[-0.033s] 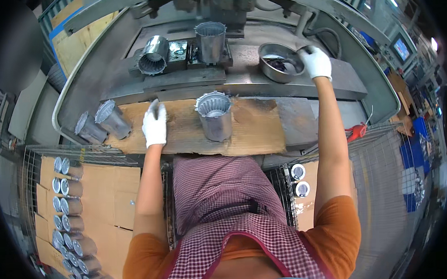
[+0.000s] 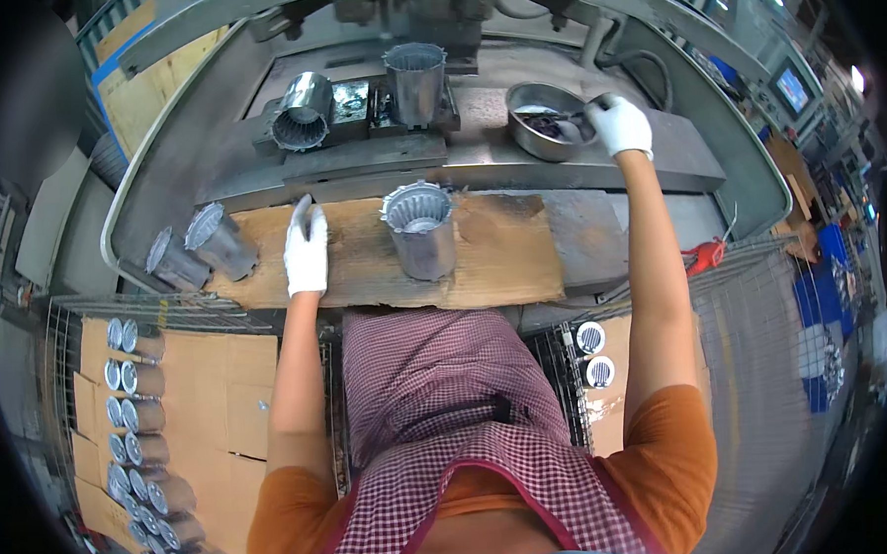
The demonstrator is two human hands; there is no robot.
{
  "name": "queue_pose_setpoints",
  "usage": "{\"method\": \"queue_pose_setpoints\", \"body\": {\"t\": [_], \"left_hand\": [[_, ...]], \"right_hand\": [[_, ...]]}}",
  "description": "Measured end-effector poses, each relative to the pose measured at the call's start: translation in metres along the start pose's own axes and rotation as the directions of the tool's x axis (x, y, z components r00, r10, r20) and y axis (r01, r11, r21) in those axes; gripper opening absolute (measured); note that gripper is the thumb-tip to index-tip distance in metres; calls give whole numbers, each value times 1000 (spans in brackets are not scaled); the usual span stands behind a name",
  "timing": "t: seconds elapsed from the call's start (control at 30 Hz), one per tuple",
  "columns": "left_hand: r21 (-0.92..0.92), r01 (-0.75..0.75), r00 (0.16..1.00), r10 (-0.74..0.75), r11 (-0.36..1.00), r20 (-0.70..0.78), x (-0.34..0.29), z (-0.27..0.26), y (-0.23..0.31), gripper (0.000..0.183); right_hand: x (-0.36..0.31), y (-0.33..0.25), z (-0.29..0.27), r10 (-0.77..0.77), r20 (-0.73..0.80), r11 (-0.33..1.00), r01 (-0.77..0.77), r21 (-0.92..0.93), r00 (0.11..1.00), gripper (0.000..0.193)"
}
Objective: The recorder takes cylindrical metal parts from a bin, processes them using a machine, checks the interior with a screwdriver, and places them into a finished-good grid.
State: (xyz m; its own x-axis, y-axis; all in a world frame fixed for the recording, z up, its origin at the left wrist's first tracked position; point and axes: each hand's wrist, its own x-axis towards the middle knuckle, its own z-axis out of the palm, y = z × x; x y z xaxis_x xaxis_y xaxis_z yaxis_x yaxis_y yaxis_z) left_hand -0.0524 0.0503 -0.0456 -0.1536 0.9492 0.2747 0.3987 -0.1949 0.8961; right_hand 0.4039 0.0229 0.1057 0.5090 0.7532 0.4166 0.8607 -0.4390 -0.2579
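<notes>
My left hand (image 2: 307, 251), in a white glove, is open with fingers pointing away from me, over the cardboard left of an upright grey metal cylinder (image 2: 424, 240) with a ribbed inside and notched rim. My right hand (image 2: 623, 129), also gloved, is closed at the right rim of a round metal bowl (image 2: 532, 139). A greyish thing (image 2: 574, 129), perhaps the end of a tool, shows by its fingertips; its kind is unclear. Dark matter and some pale liquid lie in the bowl. Two similar metal cylinders (image 2: 222, 241) lean at the left end of the cardboard.
On the machine bed ahead, one cylinder (image 2: 416, 88) stands upright and another (image 2: 303, 113) lies tilted. The cardboard sheet (image 2: 507, 249) covers the ledge before me. Wire crates flank me, with several finished-looking cylinders (image 2: 145, 415) on the left. A red-handled tool (image 2: 705, 256) hangs at right.
The whole view has shifted slightly. Both hands remain in nearly the same places, with the right one still at the bowl's rim.
</notes>
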Motion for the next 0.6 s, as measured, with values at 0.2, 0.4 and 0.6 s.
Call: {"method": "queue_pose_setpoints", "body": {"t": [0.2,0.4,0.6], "left_hand": [[-42,-254,827,240,966,509,-46,26,69,62],[284,-336,896,211,898,391,-70,32,100,48],[177,-710,694,635,681,339,-102,13,109,41]], "right_hand": [[-23,31,34,-56,98,998,55,5,994,41],[-38,41,58,22,104,804,-79,590,994,41],[-94,54,58,80,-167,836,25,548,983,72]]}}
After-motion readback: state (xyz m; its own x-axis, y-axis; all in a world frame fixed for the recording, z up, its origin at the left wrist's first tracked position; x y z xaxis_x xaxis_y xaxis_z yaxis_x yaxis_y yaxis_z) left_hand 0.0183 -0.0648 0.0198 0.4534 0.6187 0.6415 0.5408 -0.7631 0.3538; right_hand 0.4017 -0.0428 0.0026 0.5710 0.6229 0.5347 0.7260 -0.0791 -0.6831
